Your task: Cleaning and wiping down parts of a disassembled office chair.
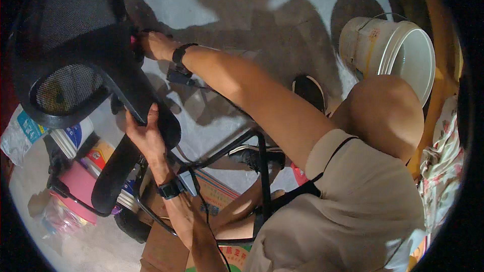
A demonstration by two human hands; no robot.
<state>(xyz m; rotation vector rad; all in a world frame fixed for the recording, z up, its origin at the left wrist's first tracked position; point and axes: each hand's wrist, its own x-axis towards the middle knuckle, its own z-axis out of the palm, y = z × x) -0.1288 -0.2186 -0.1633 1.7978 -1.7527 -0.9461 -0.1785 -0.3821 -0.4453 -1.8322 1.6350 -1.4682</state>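
A black mesh office chair [79, 11] lies tipped across the upper left. My left hand [149, 136] grips the lower edge of its dark frame, thumb on the near side and fingers partly behind. Above it, my right hand [153, 45] reaches the chair's side edge; its fingers are in shadow and partly hidden, beside a small pink-red piece [133, 40]. A black padded armrest [115, 173] hangs below the chair back. Black metal tubing [264, 177] runs beneath my arms. A grey part with a black cable [189, 183] shows beside my left wrist.
A white plastic bucket [366, 45] lies on its side at the upper right. Cardboard boxes [166, 245] stand at the bottom. A pink plastic container [77, 189] and packaged goods [72, 138] crowd the left. Floral cloth [440, 181] hangs at the right. My shoes [257, 156] rest on the floor.
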